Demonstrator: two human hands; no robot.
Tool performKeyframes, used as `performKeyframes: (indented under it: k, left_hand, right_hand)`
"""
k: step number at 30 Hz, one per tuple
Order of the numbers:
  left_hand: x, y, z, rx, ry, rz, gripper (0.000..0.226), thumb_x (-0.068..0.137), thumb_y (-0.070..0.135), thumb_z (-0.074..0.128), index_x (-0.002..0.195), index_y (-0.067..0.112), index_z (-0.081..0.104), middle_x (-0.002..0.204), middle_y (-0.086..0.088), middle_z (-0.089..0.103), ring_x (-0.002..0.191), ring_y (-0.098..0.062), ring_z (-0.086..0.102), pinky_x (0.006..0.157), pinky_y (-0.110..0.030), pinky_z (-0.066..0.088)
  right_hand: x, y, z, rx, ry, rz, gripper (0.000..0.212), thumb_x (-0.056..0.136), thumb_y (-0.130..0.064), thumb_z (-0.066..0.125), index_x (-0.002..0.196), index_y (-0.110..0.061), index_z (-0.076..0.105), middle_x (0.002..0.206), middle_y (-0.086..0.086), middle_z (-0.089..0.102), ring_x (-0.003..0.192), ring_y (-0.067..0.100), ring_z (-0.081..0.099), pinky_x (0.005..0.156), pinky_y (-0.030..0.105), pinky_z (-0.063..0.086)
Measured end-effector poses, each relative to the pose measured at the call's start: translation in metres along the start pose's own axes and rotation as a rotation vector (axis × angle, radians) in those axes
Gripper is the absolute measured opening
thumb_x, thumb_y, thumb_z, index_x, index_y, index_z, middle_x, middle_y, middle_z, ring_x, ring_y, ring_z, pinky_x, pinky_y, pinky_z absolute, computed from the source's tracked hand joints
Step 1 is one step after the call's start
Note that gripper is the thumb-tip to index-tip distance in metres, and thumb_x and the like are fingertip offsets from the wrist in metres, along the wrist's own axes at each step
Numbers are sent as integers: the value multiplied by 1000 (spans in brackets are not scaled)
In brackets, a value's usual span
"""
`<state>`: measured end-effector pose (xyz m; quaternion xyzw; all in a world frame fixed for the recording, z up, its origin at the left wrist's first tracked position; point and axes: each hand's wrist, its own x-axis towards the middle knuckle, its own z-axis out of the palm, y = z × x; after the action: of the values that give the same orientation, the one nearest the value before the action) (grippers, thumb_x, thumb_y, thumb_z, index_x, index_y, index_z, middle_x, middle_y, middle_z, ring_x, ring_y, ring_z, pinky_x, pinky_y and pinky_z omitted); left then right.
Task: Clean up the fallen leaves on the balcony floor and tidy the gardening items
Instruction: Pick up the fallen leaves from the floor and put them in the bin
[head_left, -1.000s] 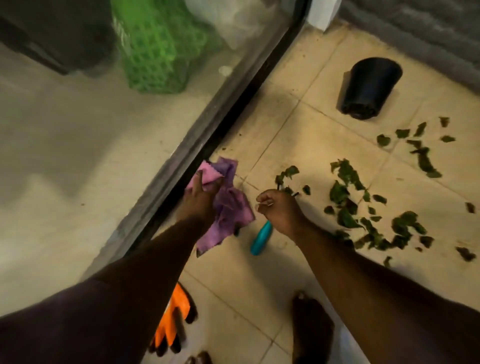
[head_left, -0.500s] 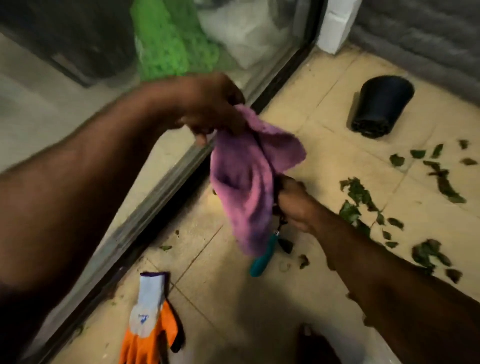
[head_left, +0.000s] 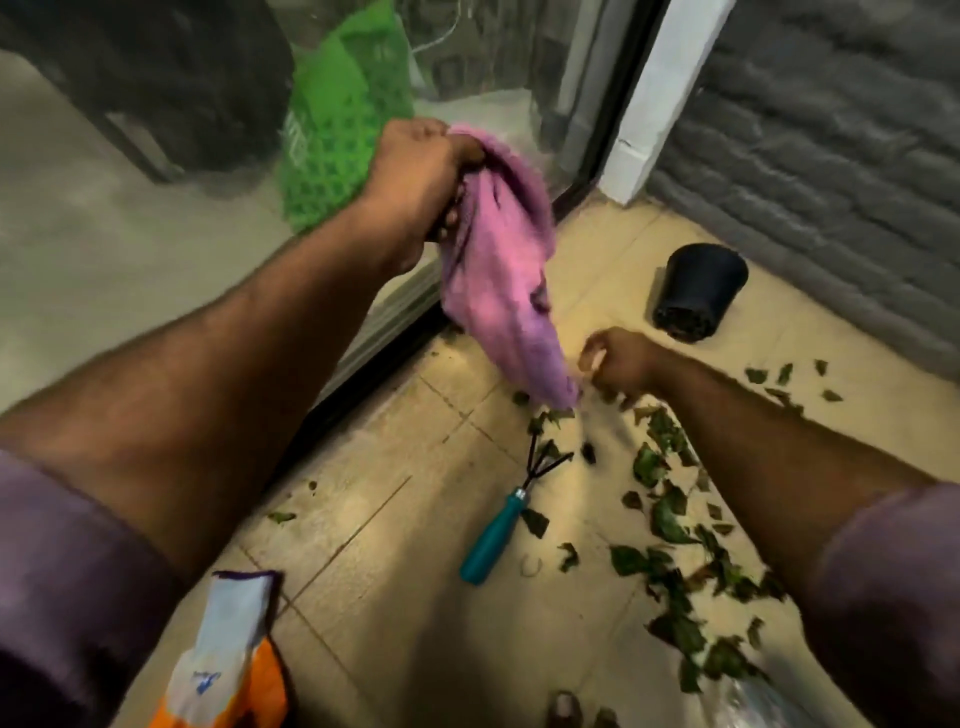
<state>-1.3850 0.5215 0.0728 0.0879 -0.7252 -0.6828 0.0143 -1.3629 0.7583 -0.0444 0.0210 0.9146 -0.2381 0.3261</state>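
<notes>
Fallen leaves (head_left: 670, 525) are scattered on the tiled floor (head_left: 374, 613), near and right. A pink cloth (head_left: 498, 291) is gripped, lifted, by the left hand (head_left: 421, 182); the right hand (head_left: 618, 364) is curled beside its lower tip, seemingly empty. Tidying appears under way; next, the hand rake (head_left: 498, 519) calls for lifting.

— What fills the upper left of the frame?
— A glass sliding door (head_left: 156, 249), with a green lattice basket (head_left: 337, 130) showing behind the pane.
— And the upper right?
— A grey brick wall (head_left: 831, 156), with a white post (head_left: 660, 93) standing at its left edge.
— The lower part?
— A beige tiled floor (head_left: 395, 597).
</notes>
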Motion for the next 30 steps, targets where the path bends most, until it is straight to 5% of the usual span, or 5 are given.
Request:
performKeyframes:
  k: [2, 8, 11, 17, 30]
  left_hand:
    - [-5, 4, 3, -9, -72, 61, 38, 82, 2, 55, 50, 18, 41, 37, 3, 33, 28, -13, 27, 36, -16, 20]
    - [-15, 12, 25, 9, -243, -22, 28, 81, 10, 53, 54, 16, 47, 44, 0, 35, 33, -15, 29, 40, -21, 20]
    - [-14, 31, 18, 29, -226, 5, 25, 80, 14, 49, 55, 20, 46, 47, 3, 36, 36, -13, 27, 40, -21, 19]
    - [-36, -40, -61, 1807, -604, -303, 24, 79, 37, 73, 92, 17, 68, 84, -1, 67, 73, -16, 64, 55, -20, 45]
    - [-41, -192, 43, 905, -338, -161, 31, 87, 16, 62, 117, 18, 59, 120, -6, 57, 96, -13, 56, 82, -33, 49]
  right_hand:
    - [4, 39, 8, -417, 2, 134, 37, 86, -4, 59, 122, -11, 59, 127, 14, 57, 108, 30, 59, 91, 39, 52]
    - [-3, 6, 21, 354, 62, -352, 106, 73, -5, 77, 150, -36, 11, 160, -7, 5, 145, 11, 9, 110, 22, 20]
    - [12, -19, 30, 320, 14, -346, 91, 75, -6, 75, 148, -25, 25, 150, -4, 33, 133, 9, 31, 94, 13, 39]
    - [59, 2, 60, -224, 47, -193, 46, 84, -18, 65, 128, -26, 55, 128, 3, 57, 113, 22, 55, 94, 34, 46]
    - [75, 50, 94, -485, 160, -496, 26, 86, -31, 62, 111, -32, 59, 113, -7, 53, 105, 14, 48, 87, 33, 46]
